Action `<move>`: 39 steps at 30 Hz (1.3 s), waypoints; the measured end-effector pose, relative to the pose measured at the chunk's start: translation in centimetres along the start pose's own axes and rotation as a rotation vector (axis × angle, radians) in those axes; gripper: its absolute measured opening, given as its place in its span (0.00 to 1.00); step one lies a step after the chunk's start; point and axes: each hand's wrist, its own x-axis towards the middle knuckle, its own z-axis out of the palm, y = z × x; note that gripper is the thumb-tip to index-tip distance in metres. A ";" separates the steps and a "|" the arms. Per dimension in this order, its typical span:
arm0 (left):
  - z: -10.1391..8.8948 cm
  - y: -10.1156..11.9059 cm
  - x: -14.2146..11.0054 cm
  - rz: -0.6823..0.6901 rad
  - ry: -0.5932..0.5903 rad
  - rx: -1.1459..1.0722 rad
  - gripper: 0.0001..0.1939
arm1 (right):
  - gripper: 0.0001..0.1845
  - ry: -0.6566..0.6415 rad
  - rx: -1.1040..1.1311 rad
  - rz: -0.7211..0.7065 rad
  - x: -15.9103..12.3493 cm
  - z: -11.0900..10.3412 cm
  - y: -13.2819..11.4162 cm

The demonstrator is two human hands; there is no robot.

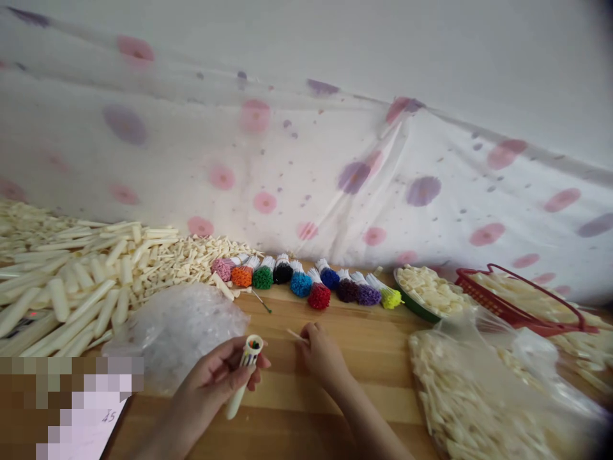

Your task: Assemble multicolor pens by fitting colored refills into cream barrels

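My left hand (215, 374) is closed around a cream multicolour pen barrel (235, 404), tilted with its open end up. Coloured tips show inside that end, and coloured marks run along its side. To the right, my right hand (323, 358) pinches a thin pale stick (295, 335) that points left towards the barrel, apart from it. Its far end is hidden in my fingers. Beyond my hands lies a row of white refill bundles with coloured ends, among them a red bundle (318, 296), a green bundle (263, 277) and a yellow-green bundle (391, 298). One loose green-tipped refill (261, 301) lies nearer.
Cream pen tubes (60, 300) and small cream parts (191, 259) are heaped at left, behind a clear plastic bag (186, 332). At right stand a green bowl (416, 305), a red basket (507, 313) and a bag of cream parts (474, 390). A flowered sheet (287, 166) covers the wall.
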 end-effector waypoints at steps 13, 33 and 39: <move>-1.3 -1.7 -0.4 0.127 -0.023 0.396 0.08 | 0.13 -0.026 0.923 -0.424 -7.1 -3.4 -6.1; -2.2 -2.5 -0.1 0.295 -0.002 0.438 0.07 | 0.12 -0.072 0.280 -0.688 -7.3 -5.8 -6.3; -2.0 -2.5 -0.2 0.247 0.050 0.459 0.08 | 0.15 0.080 0.054 -0.690 -8.2 -5.5 -6.1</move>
